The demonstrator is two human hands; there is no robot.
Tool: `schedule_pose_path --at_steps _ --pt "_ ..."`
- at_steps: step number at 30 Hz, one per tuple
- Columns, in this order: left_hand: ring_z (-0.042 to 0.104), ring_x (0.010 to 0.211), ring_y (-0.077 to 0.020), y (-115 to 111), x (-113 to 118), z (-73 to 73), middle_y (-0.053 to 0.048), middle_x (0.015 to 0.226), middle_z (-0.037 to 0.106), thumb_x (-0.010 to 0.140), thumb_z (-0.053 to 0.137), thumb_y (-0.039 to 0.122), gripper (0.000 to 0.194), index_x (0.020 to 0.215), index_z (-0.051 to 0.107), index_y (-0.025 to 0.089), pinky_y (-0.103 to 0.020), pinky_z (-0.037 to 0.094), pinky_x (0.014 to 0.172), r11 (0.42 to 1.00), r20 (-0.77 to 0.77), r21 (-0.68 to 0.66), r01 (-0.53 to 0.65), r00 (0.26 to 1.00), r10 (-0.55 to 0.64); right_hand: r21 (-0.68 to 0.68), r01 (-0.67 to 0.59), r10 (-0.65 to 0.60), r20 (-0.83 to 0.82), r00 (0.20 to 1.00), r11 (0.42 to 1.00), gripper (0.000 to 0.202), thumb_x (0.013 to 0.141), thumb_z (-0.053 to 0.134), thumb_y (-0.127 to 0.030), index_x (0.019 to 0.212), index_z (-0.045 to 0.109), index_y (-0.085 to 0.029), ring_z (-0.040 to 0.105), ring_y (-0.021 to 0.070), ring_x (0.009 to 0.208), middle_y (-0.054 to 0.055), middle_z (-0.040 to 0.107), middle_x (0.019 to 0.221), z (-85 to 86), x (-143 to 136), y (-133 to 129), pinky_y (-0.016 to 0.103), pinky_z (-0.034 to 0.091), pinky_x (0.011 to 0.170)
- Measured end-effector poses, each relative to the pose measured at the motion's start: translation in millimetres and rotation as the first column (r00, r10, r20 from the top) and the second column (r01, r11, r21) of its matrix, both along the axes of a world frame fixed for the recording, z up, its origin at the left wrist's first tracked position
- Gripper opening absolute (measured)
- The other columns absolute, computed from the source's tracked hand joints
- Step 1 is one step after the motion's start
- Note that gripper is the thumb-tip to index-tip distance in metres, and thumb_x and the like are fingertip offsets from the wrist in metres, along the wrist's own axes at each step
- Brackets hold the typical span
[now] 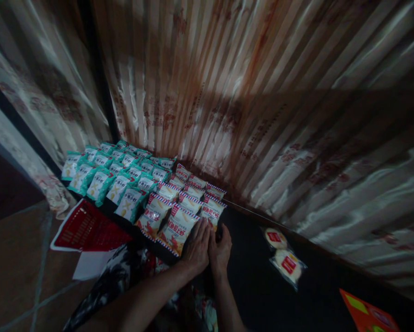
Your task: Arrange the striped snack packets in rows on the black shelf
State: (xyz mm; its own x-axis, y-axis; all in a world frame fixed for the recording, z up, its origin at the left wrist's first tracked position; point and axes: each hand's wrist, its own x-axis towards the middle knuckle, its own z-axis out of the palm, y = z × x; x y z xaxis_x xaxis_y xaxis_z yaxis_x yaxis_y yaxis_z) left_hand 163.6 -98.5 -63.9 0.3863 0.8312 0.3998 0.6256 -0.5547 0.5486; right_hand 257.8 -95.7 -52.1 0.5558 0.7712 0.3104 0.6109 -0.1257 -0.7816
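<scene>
My left hand (197,249) lies with its fingers stretched out and close together, along the right side of a red-and-white snack bag (177,229) with a striped edge. Close beside it is my right hand (221,249), thumb and fingers apart, just below another such snack bag (212,210). No object shows clearly in either hand. These striped-edge bags stand in short rows on a black surface (251,276). To their left, several teal-and-white snack bags (129,204) stand in longer rows.
Two clear packs of round crackers (288,267) lie to the right, and an orange packet (368,311) is at the lower right. A pleated curtain (227,92) hangs behind the surface. At left, a red printed bag (85,228) lies above the tiled floor (16,267).
</scene>
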Motion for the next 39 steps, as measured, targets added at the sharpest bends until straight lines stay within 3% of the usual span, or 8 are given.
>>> schedule_pose_path --at_steps 4,8,16,22,28,31,34,39 --pt "0.010 0.142 -0.0242 -7.4 -2.4 8.4 -0.016 0.151 0.023 0.091 0.036 0.016 0.053 0.142 0.026 0.007 -0.047 0.030 0.112 0.997 0.018 0.035 0.066 0.998 -0.067 0.008 0.015 -0.015 0.003 1.000 1.000 0.065 0.080 0.038 -0.059 0.119 0.053 -0.009 0.048 0.0322 0.118 0.022 0.054 0.124 -0.6 1.2 -16.0 0.048 0.039 0.096" --pt "0.022 0.140 -0.0240 -23.1 -4.6 19.5 -0.017 0.147 0.033 0.089 0.036 0.015 0.049 0.137 0.036 0.006 -0.044 0.034 0.111 0.994 0.010 -0.036 0.103 0.995 -0.103 0.026 -0.008 0.008 -0.010 1.000 1.000 0.056 0.080 0.038 -0.051 0.111 0.057 -0.009 0.052 0.0311 0.113 0.022 0.057 0.120 2.4 -0.6 -34.2 0.047 0.040 0.095" --pt "0.047 0.125 -0.0213 -77.4 -23.1 25.7 -0.014 0.132 0.053 0.086 0.039 0.014 0.043 0.128 0.049 0.010 -0.042 0.041 0.107 0.982 0.065 -0.136 0.132 0.990 -0.124 0.057 -0.113 0.115 -0.040 0.993 0.992 0.039 0.079 0.038 -0.035 0.095 0.066 -0.012 0.058 0.0251 0.104 0.018 0.062 0.113 4.8 -23.2 -85.5 0.042 0.045 0.092" --pt "0.047 0.123 -0.0242 -123.1 -56.2 17.6 -0.017 0.129 0.054 0.086 0.040 0.021 0.044 0.128 0.048 0.009 -0.045 0.040 0.106 0.973 0.081 -0.095 0.209 0.976 -0.202 0.101 -0.183 0.187 -0.038 0.982 0.978 0.036 0.081 0.036 -0.025 0.099 0.065 -0.016 0.059 0.0211 0.103 0.013 0.064 0.109 1.8 -55.0 -138.8 0.041 0.045 0.094" --pt "0.049 0.118 -0.0223 -157.6 -89.1 -8.0 -0.014 0.124 0.055 0.084 0.041 0.018 0.041 0.123 0.051 0.012 -0.039 0.039 0.105 0.936 0.002 -0.228 0.267 0.962 -0.273 0.067 -0.220 0.219 0.025 0.975 0.973 0.041 0.080 0.033 -0.020 0.109 0.063 -0.015 0.056 0.0222 0.110 0.014 0.063 0.114 -34.6 -82.5 -187.1 0.045 0.044 0.095" --pt "0.049 0.118 -0.0219 -165.9 -98.0 -24.2 -0.013 0.124 0.055 0.079 0.046 0.015 0.045 0.124 0.052 0.015 -0.038 0.039 0.105 0.902 -0.078 -0.375 0.214 0.962 -0.261 -0.086 -0.294 0.299 0.060 0.952 0.952 0.041 0.077 0.035 -0.019 0.105 0.064 -0.013 0.060 0.0241 0.101 0.015 0.066 0.105 -52.0 -86.0 -196.2 0.044 0.047 0.090" --pt "0.047 0.122 -0.0237 -166.5 -102.9 -34.3 -0.013 0.128 0.053 0.075 0.049 0.015 0.046 0.121 0.054 0.014 -0.039 0.034 0.108 0.872 -0.203 -0.479 0.099 0.954 -0.219 -0.229 -0.354 0.379 0.073 0.923 0.907 0.037 0.077 0.036 -0.019 0.096 0.067 -0.014 0.063 0.0223 0.088 0.013 0.069 0.093 -56.7 -86.7 -196.3 0.039 0.050 0.084" --pt "0.038 0.129 -0.0282 -159.0 -111.6 -40.8 -0.015 0.135 0.048 0.072 0.053 0.015 0.049 0.121 0.055 0.013 -0.045 0.026 0.111 0.851 -0.344 -0.526 -0.012 0.918 -0.199 -0.243 -0.358 0.385 0.073 0.920 0.902 0.036 0.082 0.034 -0.024 0.094 0.067 -0.015 0.062 0.0212 0.091 0.011 0.068 0.095 -50.9 -87.4 -189.6 0.037 0.048 0.086"
